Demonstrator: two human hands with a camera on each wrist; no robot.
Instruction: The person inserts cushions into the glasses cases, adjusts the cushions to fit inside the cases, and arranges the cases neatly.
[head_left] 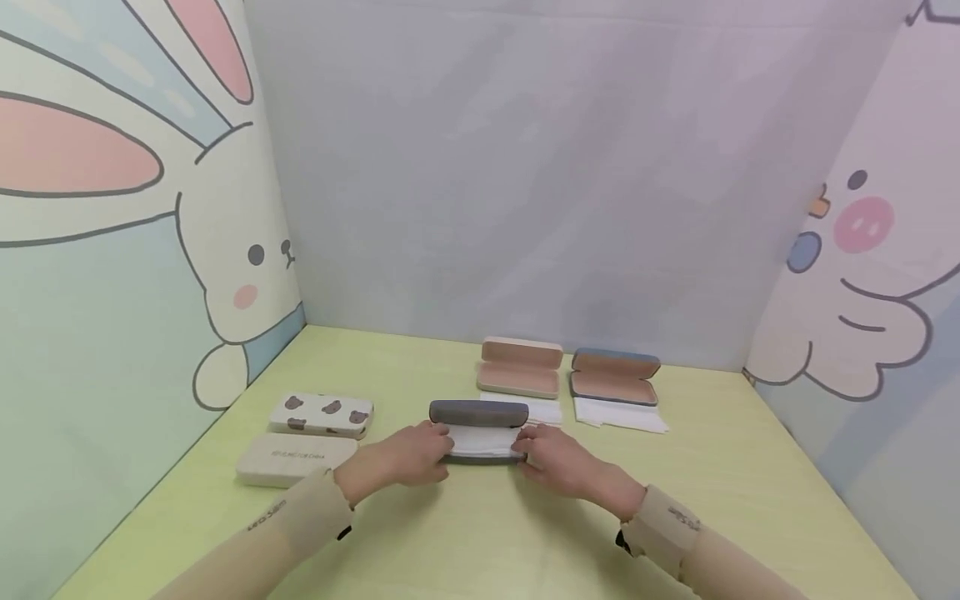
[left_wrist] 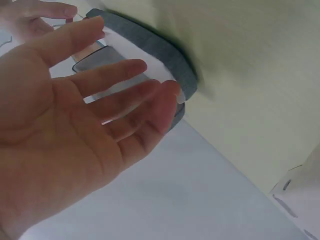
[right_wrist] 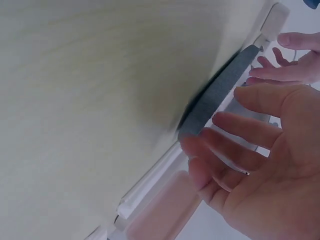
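Note:
A dark grey glasses case (head_left: 478, 412) stands with its lid raised in front of me, and a white cloth (head_left: 483, 441) lies inside it. My left hand (head_left: 408, 454) touches the left end of the case and cloth with its fingertips. At the opposite end, my right hand (head_left: 562, 460) has its fingertips at the cloth's right edge. In the left wrist view, the fingers are spread and slightly bent beside the case (left_wrist: 155, 42). The right wrist view shows loosely bent fingers near the case's end (right_wrist: 220, 95), with the thumb apart from them.
Behind stand an open beige glasses case (head_left: 520, 381) and an open blue-grey case (head_left: 613, 388), both pink-lined. White cloths (head_left: 618, 414) lie before them. On the left are a closed bear-print case (head_left: 322, 417) and a closed beige case (head_left: 296, 458). A pale curtain (head_left: 510, 183) hangs behind the table.

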